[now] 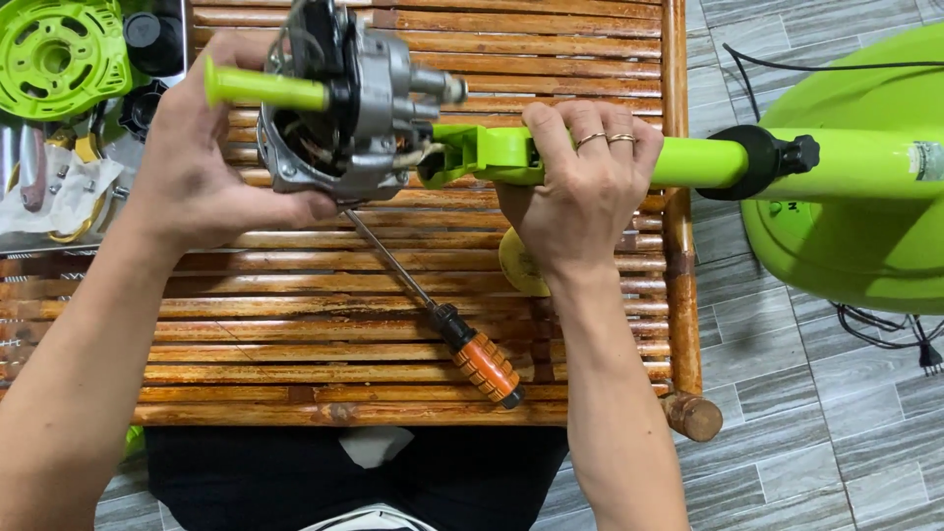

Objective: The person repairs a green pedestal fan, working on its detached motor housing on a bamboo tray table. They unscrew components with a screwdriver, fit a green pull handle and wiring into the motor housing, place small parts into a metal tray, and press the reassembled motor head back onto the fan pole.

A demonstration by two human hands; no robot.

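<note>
1. One wooden slatted table fills most of the view, set on a grey tiled floor.
2. At the right edge, a lime-green fan base is seen beyond the table, with black cables lying beside it.
3. A lime-green fan pole is held across the table's right side; it is gripped by the right hand, whose fingers are closed around the green neck joint.
4. A grey metal fan motor is held above the table's upper left, joined to the neck; it is supported from the left and beneath by the left hand, closed about the housing.
5. A green-sleeved shaft is seen pointing left from the motor, above the left hand.
6. A round green fan cover is placed at the top left corner.
7. An orange-handled screwdriver is laid diagonally on the slats, below the motor.
8. A small yellow disc is partly hidden under the right wrist.
</note>
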